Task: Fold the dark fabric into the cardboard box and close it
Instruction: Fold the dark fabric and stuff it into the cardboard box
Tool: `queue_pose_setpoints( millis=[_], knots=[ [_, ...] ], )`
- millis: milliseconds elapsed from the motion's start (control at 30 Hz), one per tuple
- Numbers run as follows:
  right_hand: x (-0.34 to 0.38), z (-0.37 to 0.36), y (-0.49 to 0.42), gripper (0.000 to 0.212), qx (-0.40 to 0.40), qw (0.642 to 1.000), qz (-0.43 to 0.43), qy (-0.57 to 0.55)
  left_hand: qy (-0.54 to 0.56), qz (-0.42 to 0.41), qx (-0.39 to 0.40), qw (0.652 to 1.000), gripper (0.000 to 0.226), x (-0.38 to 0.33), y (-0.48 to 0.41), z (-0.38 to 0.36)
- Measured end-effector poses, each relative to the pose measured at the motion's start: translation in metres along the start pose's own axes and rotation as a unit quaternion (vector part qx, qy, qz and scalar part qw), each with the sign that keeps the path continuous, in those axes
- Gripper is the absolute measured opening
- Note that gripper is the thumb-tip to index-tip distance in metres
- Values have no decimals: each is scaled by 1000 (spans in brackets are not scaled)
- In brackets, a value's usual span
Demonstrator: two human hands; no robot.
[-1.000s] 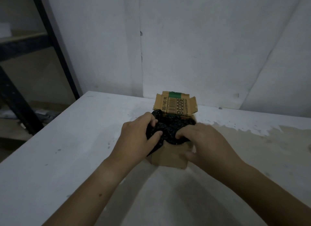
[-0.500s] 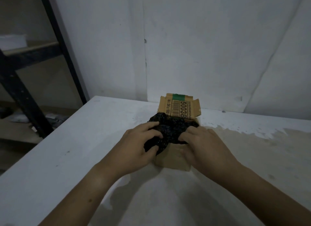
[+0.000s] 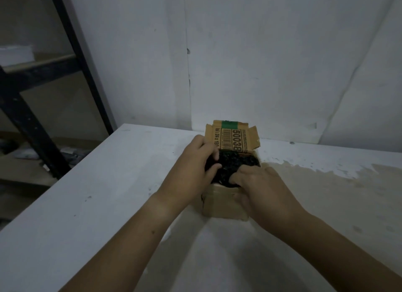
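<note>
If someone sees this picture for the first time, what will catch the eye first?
The small cardboard box in the middle of the white table, with dark fabric bulging from its top. The left hand grips the fabric on the left side, the right hand at the near edge. Behind them the printed flap stands open.

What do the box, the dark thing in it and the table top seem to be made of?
Box: brown cardboard, matte, with a printed barcode and ragged flap edges. Dark fabric: black cloth, maybe knitted or lacy; its surface looks bumpy, but light is dim. Table top: hard board painted white, paint worn to beige, perhaps wood.
</note>
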State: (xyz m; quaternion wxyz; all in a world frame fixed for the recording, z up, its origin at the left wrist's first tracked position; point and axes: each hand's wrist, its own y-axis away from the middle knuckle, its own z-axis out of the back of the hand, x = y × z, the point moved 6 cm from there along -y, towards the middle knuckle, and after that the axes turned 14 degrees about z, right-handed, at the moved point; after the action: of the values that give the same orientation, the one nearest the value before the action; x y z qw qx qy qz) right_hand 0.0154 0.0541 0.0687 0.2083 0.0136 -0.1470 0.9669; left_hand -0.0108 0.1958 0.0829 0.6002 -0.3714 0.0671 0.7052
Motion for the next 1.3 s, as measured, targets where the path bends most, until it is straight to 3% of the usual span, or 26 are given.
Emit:
queue_pose_setpoints(
  millis=[133, 267, 367, 533, 667, 733, 833, 933, 1033, 1100, 1233, 1300],
  knots=[
    [-6, 2, 2, 22, -5, 1000, -4, -25, -15, 32, 12, 999, 13, 19, 26, 2],
    [-11, 6, 8, 42, -45, 995, -27, -84, -112, 20, 66, 991, 37, 21, 45, -2],
    [-2, 3, 7, 37, -42, 998, 16, -32, -161, 11, 74, 984, 52, 16, 36, -4],
    [1, -2, -2, 25, -17, 999, 31, 1, -99, 43, 107, 988, 40, 24, 27, -12],
    [3, -4, -6, 24, 10, 999, 38, 21, 6, 83, 63, 994, 38, 29, 26, -13],
    [0, -4, -2, 25, 10, 999, 42, -10, 49, 124, 16, 991, 17, 30, 27, -10],
    [-7, 0, 8, 32, -13, 995, 24, -92, 120, 286, 27, 950, 56, 41, 29, -15],
    [-16, 5, 16, 38, -54, 989, -23, -135, 188, 384, 103, 898, 61, 44, 28, -28],
    [-15, 8, 16, 19, -60, 998, -1, -8, 195, 368, 97, 904, 55, 38, 19, -32],
    [-14, 7, 13, 11, -35, 999, -3, 21, 194, 354, 91, 910, 52, 35, 16, -34],
    [-16, 8, 7, 15, 30, 1000, 4, 2, 146, 273, 37, 950, 50, 29, 15, -31],
    [-20, 16, 2, 14, 38, 997, 7, -64, 125, 244, 22, 961, 41, 27, 16, -31]
  ],
)
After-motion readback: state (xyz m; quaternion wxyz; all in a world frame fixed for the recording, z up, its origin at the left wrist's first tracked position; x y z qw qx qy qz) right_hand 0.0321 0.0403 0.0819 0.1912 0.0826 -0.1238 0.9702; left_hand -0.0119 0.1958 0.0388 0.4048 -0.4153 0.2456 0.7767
